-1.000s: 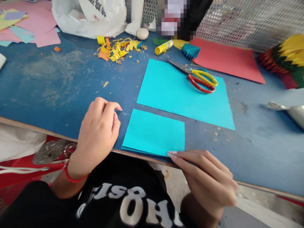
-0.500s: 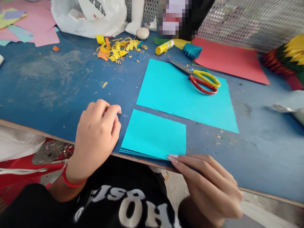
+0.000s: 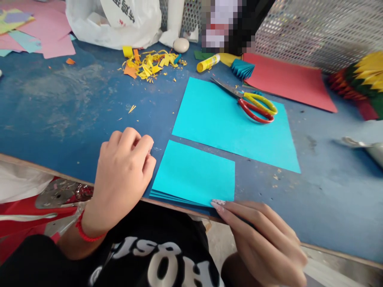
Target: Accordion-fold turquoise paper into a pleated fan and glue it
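Note:
A folded turquoise paper lies by the table's front edge, its layers fanned slightly apart along the near side. My right hand pinches its near right corner between long-nailed fingertips. To the left of the paper, my left hand rests curled on the table, fingers tucked in, with nothing visible in it; a red string bracelet circles that wrist. Just beyond the folded piece is a larger turquoise sheet. Scissors with one yellow and one red handle loop lie across its far side, blades pointing left.
Yellow and orange paper scraps are heaped near a white plastic bag. A glue stick, a pleated teal paper and red sheets lie at the back. Pink sheets are far left, a folded-paper ornament far right.
My left hand has shifted slightly and its index finger is curled in more. My right fingertips stay on the paper's corner. The whole view has dropped a little.

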The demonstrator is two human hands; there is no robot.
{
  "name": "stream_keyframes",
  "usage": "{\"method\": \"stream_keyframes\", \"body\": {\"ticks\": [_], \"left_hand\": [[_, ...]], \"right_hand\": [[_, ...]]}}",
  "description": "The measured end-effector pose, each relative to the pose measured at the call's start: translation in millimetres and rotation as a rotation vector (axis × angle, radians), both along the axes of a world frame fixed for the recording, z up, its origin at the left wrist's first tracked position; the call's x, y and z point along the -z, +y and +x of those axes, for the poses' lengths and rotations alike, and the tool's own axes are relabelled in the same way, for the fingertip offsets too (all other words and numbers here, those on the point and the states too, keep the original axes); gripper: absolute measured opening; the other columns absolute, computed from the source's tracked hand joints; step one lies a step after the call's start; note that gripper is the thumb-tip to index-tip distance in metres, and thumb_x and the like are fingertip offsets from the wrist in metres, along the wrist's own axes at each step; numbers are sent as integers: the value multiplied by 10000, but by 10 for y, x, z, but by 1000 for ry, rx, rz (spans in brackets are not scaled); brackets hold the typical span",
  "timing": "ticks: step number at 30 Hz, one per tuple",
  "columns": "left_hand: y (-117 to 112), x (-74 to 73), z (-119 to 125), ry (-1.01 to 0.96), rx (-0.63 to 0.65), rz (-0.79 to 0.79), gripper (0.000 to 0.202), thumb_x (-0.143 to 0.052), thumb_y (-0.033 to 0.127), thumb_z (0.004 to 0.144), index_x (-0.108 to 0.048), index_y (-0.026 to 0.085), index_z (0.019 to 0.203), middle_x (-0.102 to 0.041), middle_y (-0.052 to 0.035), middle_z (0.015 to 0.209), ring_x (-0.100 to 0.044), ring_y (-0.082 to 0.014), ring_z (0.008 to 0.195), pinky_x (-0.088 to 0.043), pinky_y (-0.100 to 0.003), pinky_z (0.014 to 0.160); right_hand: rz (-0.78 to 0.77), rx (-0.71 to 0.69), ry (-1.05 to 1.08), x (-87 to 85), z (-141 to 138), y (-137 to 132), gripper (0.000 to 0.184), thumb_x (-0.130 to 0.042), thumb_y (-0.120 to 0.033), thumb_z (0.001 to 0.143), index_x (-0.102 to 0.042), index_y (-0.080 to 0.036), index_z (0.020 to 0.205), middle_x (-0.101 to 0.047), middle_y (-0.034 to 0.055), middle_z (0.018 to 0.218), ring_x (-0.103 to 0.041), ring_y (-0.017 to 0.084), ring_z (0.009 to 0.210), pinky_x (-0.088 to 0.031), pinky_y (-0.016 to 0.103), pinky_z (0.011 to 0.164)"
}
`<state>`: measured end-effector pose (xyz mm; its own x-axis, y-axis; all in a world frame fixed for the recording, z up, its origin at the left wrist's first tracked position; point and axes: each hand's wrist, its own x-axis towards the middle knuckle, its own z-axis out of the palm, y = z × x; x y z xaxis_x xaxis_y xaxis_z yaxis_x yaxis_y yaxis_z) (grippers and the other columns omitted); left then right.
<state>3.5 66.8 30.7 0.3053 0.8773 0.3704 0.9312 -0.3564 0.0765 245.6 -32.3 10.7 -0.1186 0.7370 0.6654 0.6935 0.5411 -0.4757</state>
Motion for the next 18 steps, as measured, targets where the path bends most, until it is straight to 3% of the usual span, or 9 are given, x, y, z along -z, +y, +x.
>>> {"method": "stream_keyframes", "body": {"ticks": [6,14,18], "left_hand": [[-18,30,-35,-46,16,41,189,-510,128,951,-599,193,1104,-574,-91,974,-573,-300,916,-437,-405,710],[55,28,-19,9,54,100,118,-548,106,936,-635,184,950,-586,-81,899,-583,-293,831,-404,-408,648],[-35,45,-69,-148,88,154,108,-568,109,953,-652,176,960,-656,-92,921,-636,-276,855,-468,-411,720]], "right_hand": [[-16,33,17,4,-25,-22,282,-625,135,888,-796,-86,930,-764,69,941,-705,170,877,-545,342,735],[-14,20,5,-19,-15,-23,285,-631,136,884,-801,-85,942,-771,75,945,-711,176,871,-547,340,724],[-14,26,-16,-4,-4,-20,268,-643,93,904,-800,-116,965,-778,68,949,-721,183,863,-556,340,725]]}}
